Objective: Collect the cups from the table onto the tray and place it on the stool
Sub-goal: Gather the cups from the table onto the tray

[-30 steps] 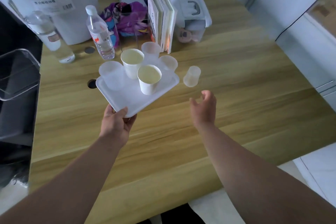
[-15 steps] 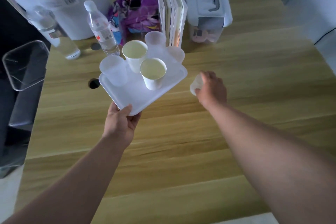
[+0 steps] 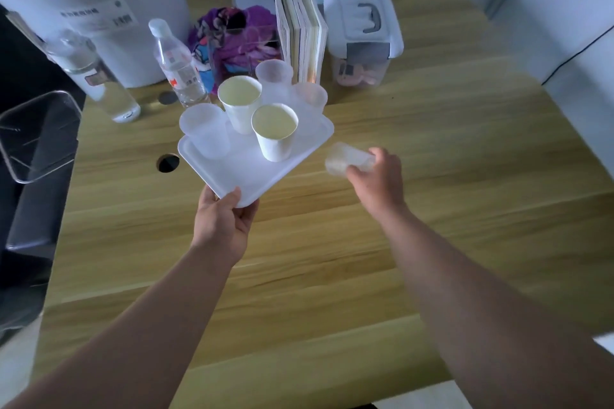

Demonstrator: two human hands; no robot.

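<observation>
Five cups are seated on the tray [image 3: 246, 173], held above the bench [image 3: 432, 176] by the left hand [image 3: 222, 226]; the last translucent cup [image 3: 347, 158], clamped tilted in the right hand [image 3: 378, 181], remains unloaded, stool transfer pending.

The left hand [image 3: 222, 225] grips the near corner of the tray [image 3: 246, 173], thumb on top, forearm outstretched; the right hand [image 3: 377, 181], just right of the tray, pinches a tilted translucent cup [image 3: 345, 159].
</observation>
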